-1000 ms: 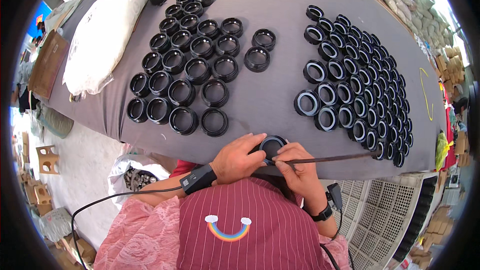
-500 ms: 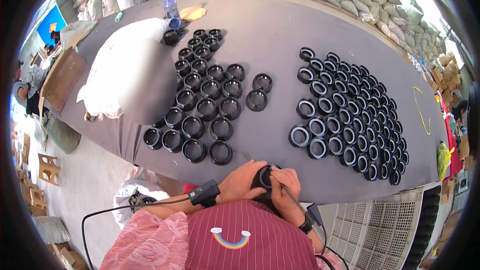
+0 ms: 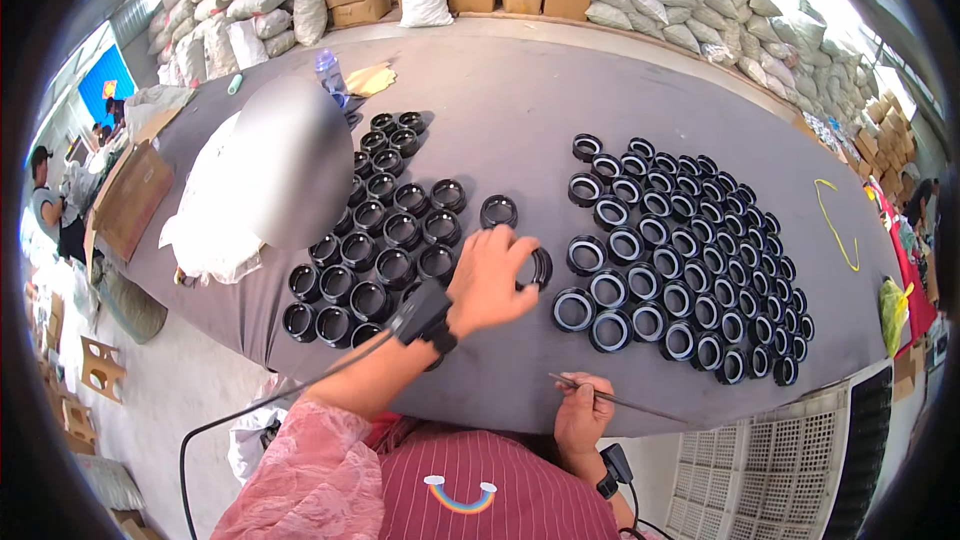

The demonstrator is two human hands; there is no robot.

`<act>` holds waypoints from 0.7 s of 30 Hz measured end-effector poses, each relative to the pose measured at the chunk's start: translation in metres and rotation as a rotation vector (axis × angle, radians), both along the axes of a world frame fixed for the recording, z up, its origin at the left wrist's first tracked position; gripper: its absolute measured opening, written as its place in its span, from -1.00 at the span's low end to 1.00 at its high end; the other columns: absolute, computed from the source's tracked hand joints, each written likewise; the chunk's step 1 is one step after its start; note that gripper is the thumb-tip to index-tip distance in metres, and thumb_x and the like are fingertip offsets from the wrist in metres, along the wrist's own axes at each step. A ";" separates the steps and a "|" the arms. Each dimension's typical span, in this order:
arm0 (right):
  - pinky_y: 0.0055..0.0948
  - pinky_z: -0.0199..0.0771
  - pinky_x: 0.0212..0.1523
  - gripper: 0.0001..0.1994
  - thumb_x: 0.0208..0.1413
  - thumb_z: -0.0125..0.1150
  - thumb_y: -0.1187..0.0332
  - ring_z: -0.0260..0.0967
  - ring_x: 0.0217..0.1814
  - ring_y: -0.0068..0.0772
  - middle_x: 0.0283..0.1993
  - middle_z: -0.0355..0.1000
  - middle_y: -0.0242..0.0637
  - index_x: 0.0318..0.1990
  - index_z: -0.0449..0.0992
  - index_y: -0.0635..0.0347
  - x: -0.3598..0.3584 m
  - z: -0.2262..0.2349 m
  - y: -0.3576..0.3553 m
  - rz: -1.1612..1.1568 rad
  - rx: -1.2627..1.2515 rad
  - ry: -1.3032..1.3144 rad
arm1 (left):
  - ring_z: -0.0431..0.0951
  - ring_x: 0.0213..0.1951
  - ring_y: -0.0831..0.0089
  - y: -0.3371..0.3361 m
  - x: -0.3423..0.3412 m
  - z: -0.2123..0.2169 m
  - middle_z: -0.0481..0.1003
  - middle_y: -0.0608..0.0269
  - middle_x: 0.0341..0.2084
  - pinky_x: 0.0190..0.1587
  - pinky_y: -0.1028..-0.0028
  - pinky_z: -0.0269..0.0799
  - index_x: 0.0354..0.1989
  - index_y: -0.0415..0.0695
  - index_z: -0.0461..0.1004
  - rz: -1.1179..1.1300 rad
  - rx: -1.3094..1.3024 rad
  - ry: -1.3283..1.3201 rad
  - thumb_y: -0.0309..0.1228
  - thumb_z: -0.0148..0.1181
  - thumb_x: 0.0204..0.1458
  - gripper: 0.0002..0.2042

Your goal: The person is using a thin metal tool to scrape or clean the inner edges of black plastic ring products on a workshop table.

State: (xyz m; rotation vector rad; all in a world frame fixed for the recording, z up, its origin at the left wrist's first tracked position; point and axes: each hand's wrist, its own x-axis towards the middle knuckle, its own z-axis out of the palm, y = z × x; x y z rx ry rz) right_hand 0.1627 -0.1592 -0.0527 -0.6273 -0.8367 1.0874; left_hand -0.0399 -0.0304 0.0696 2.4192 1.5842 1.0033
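My left hand reaches over the middle of the grey-covered table, thumb and fingers curved around the left side of a black ring. Just beyond it lies another black ring. Near the table's front edge, my right hand grips a thin dark rod, its length sticking out on both sides of the fingers. To the left stand several glossy black rings in loose rows, partly hidden by my left forearm. Many more black rings with pale inner rims fill the right side.
A white sack, partly blurred, lies on the table's left. Behind it stand a clear bottle and a yellowish flat piece. A yellow cord lies at the right. Pale plastic crates stand below the front right edge.
The view has tilted up. My left hand has moved from my waist out over the table with a black ring. My right hand, earlier against that ring, now stays apart with the rod.
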 end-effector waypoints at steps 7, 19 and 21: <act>-0.24 0.53 -0.07 -0.93 0.36 0.06 0.46 0.48 -0.10 -0.25 -0.14 0.51 -0.04 -0.13 0.44 0.26 0.005 -0.003 0.003 0.037 0.028 -0.198 | 0.44 0.15 0.05 0.105 0.020 -0.041 0.50 0.01 0.01 0.41 -0.12 0.03 0.22 -0.09 0.44 0.057 -0.168 0.466 -0.19 0.35 -0.04 -0.40; -0.33 0.49 -0.10 -0.91 0.25 0.01 0.60 0.46 -0.17 -0.34 -0.21 0.58 -0.05 -0.19 0.45 0.29 0.000 0.003 0.004 0.063 -0.013 -0.158 | 0.44 0.20 0.05 0.127 0.060 -0.052 0.48 -0.02 0.12 0.36 -0.21 0.08 0.28 -0.16 0.32 -0.368 -0.278 0.242 -0.21 0.38 -0.26 -0.20; -0.33 0.50 -0.11 -0.90 0.25 -0.01 0.60 0.46 -0.19 -0.34 -0.21 0.56 -0.06 -0.18 0.44 0.28 0.001 -0.008 0.003 0.112 -0.007 -0.027 | 0.45 0.21 0.09 0.125 0.065 -0.055 0.53 0.06 0.08 0.42 -0.27 -0.07 0.26 -0.10 0.36 -0.339 -0.261 0.259 -0.24 0.38 -0.28 -0.23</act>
